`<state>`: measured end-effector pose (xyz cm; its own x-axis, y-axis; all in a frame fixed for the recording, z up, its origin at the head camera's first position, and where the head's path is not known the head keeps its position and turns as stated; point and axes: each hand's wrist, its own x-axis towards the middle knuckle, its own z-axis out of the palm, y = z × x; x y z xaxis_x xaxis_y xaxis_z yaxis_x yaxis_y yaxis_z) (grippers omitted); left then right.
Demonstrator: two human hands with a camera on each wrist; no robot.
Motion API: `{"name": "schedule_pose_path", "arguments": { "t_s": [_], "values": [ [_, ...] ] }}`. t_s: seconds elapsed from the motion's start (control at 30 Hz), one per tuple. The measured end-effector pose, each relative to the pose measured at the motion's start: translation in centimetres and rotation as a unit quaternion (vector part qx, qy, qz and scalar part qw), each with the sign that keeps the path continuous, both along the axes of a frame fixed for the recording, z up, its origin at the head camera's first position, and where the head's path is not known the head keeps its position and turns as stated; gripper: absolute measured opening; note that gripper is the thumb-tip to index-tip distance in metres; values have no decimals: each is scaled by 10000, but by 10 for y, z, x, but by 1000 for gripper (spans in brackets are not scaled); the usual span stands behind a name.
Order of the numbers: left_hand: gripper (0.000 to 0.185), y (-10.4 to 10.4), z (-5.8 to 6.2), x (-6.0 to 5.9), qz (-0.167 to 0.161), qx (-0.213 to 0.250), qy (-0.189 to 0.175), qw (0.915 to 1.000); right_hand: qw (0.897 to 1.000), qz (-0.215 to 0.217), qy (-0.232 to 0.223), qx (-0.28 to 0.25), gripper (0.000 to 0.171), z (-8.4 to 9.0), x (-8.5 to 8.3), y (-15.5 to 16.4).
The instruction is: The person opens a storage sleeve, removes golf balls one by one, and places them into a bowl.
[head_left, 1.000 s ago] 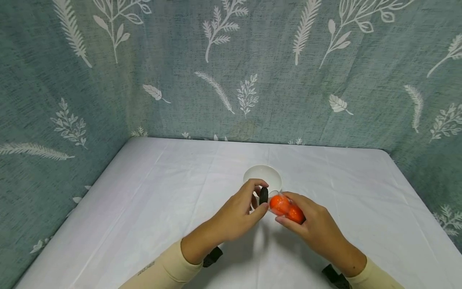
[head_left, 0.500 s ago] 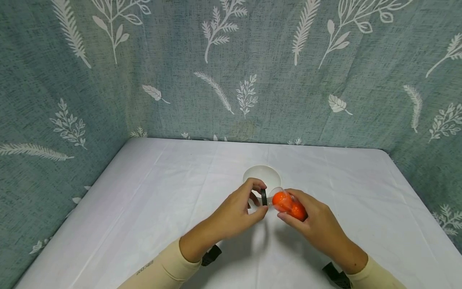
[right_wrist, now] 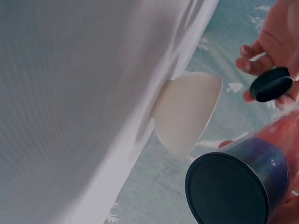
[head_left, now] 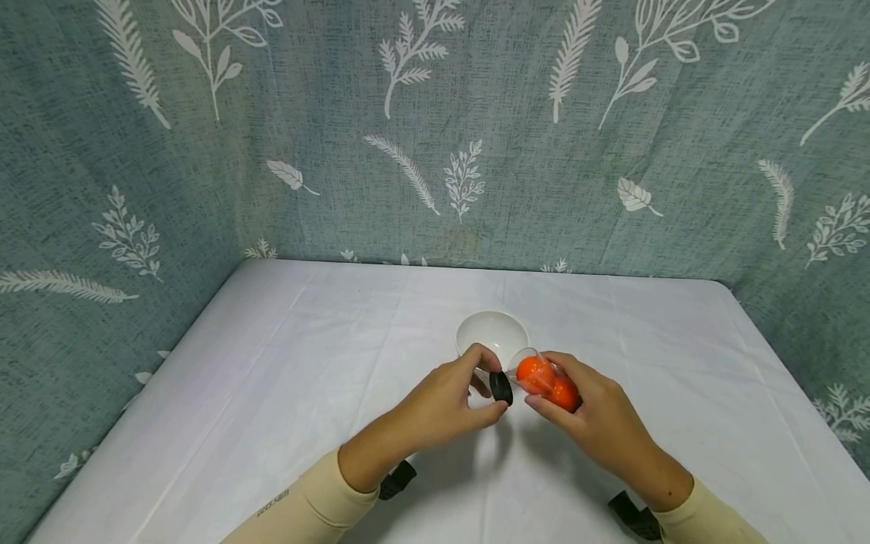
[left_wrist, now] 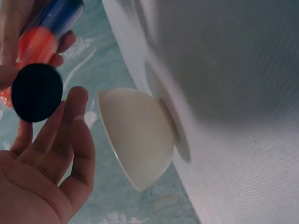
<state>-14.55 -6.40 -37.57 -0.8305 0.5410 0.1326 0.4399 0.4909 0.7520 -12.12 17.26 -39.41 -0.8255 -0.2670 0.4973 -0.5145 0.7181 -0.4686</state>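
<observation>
Just short of the bowl (head_left: pixel 492 332), above the white tablecloth (head_left: pixel 272 393): lid off, tube open, nothing tipped out yet. Left hand (head_left: pixel 442 408) curled, pinching the round black lid (head_left: pixel 501 387) between thumb and fingertips, clear of the tube's mouth. Right hand (head_left: pixel 591 423) wrapped round the clear tube (head_left: pixel 544 380), fingers closed on its wall, mouth tilted toward the bowl's near rim and close to the lid. Orange balls (head_left: pixel 530 372) inside the tube, up near its open end.

Judged from this: opening done, emptying stage at hand. Calls for moving the lid aside, bringing the mouth over the bowl rather than beside it, and tipping slowly so that nothing bounces off the rim onto the cloth.

Count: one bowl, standing empty; one tube with a black base; one loose lid; two orange balls plainly seen from the head view, with a darker bluish stretch deeper in the tube, cannot tell what.
</observation>
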Motion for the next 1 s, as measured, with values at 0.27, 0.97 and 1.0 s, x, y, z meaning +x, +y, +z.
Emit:
{"name": "schedule_pose_path", "arguments": {
  "t_s": [0.27, 0.97, 1.0],
  "values": [
    [39, -1, -5, -2, -222, -344, -37, 9992, 10000, -42, 40, -21, 54, 1, -1, 1],
    [45, -2, -12, -9, -517, -1187, -253, 9913, 9996, -102, -233, -106, 55, 2, -2, 3],
    [44, -3, -13, -9, -525, -1239, -276, 9905, 9996, -112, -257, -103, 54, 3, -2, 3]
  ]
}}
